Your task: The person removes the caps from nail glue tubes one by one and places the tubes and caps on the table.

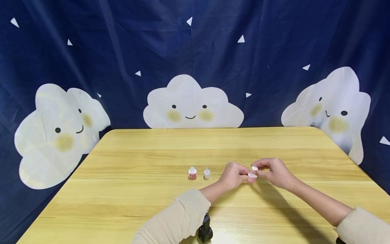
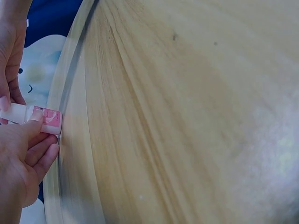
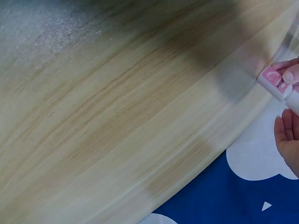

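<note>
My left hand (image 1: 233, 175) pinches a small white bottle with a pink label (image 2: 51, 120) between thumb and fingers, low over the table. My right hand (image 1: 277, 173) holds the white cap (image 2: 14, 113) at the bottle's top. In the left wrist view the cap lies in line with the bottle's neck; whether it is threaded on cannot be told. The right wrist view shows the label side, with the cap partly cut off by the frame edge. Left of the hands stands a second pink-labelled bottle (image 1: 192, 174), beside an upturned white cap (image 1: 207, 174) with a thin stem pointing up.
The wooden table (image 1: 137, 189) reaches back to a dark blue curtain (image 1: 122, 40) printed with white clouds and triangles. A black device (image 1: 205, 229) sits under the left forearm, at the sleeve. The right arm casts a long shadow over the table.
</note>
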Demonstrator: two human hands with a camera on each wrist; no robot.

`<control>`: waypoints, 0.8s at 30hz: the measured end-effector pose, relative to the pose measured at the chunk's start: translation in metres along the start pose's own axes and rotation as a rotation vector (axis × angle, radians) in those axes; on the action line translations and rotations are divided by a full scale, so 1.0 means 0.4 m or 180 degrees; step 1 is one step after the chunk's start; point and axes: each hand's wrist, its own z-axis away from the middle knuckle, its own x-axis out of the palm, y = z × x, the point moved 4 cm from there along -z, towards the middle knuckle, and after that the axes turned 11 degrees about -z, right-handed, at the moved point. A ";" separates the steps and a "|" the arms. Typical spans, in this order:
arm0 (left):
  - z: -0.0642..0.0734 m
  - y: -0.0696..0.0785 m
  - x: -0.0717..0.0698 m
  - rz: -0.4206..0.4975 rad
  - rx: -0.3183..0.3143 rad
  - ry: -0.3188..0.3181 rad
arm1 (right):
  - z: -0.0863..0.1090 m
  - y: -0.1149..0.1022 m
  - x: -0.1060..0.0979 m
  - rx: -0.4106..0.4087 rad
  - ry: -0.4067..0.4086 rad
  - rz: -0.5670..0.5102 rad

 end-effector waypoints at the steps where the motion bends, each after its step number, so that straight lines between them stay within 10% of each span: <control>1: 0.000 0.000 0.000 -0.0003 -0.0001 0.0002 | 0.000 0.000 0.000 -0.0012 -0.0006 -0.0006; 24: -0.001 -0.007 0.009 0.0464 -0.0081 -0.0001 | 0.004 0.007 0.001 0.0024 0.0149 -0.0148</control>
